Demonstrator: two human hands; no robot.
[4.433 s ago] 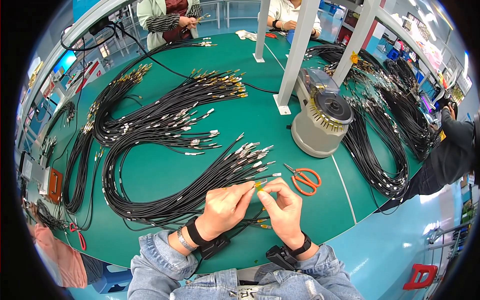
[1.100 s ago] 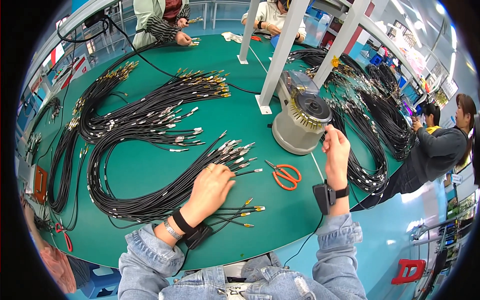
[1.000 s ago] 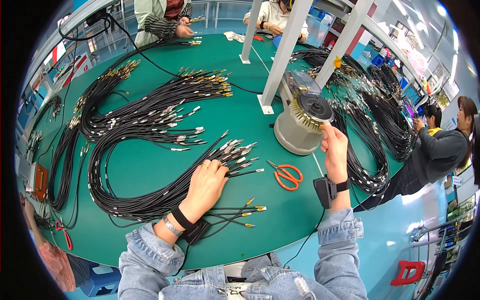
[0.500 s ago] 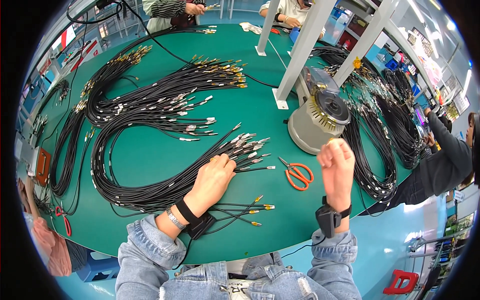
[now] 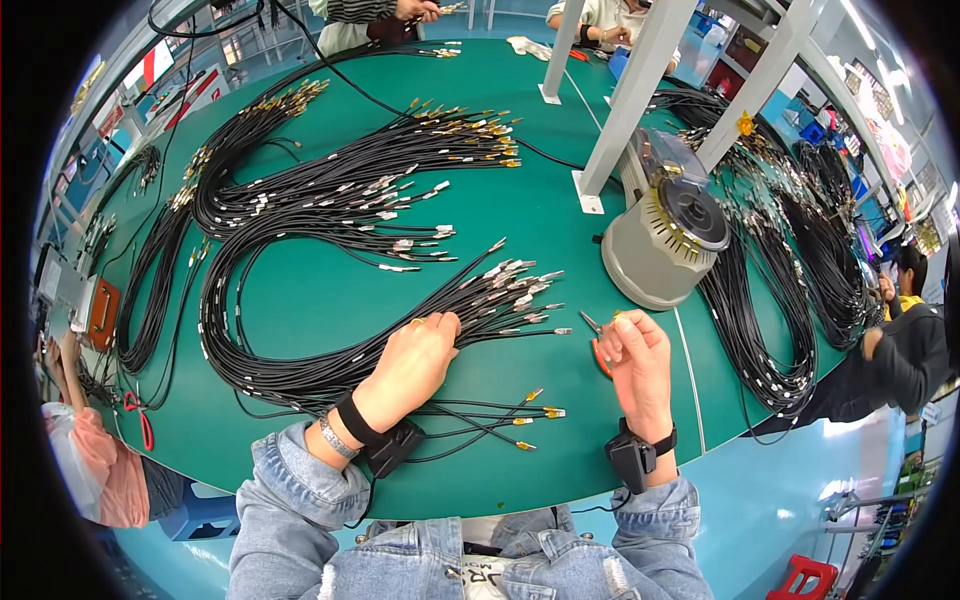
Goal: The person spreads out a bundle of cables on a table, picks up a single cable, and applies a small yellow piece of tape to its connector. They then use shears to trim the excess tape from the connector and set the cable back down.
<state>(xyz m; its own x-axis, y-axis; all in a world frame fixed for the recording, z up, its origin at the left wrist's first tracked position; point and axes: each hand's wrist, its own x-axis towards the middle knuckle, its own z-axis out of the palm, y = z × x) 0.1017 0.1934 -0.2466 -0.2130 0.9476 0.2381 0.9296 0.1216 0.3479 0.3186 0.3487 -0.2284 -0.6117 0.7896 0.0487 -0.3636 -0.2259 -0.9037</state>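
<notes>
My left hand (image 5: pixel 410 360) lies over the near bundle of black cables (image 5: pixel 310 368), its fingers curled down on cables close to their metal, white-tagged ends (image 5: pixel 520 290). Apart from it, my right hand (image 5: pixel 640 370) is raised over the table with thumb and fingers pinched together. A small yellow piece (image 5: pixel 621 318) shows at its fingertips; its kind is not clear. Behind that hand lies a pair of scissors (image 5: pixel 601 352) with orange handles, mostly hidden. A few loose cables with yellow tags (image 5: pixel 553 412) lie between my hands, nearer the table edge.
A round grey dispenser (image 5: pixel 660 250) with yellow strips stands beside white metal posts (image 5: pixel 625 105). More cable bundles (image 5: pixel 365 150) cover the far left, and others (image 5: pixel 760 330) hang along the right. Red scissors (image 5: pixel 142 420) lie at left. Other people (image 5: pixel 900 350) work around the green table (image 5: pixel 540 210).
My right hand has come away from beside the dispenser, leftward and nearer, and now covers most of the orange scissors. My left hand stays on the cables. The whole view has shifted slightly.
</notes>
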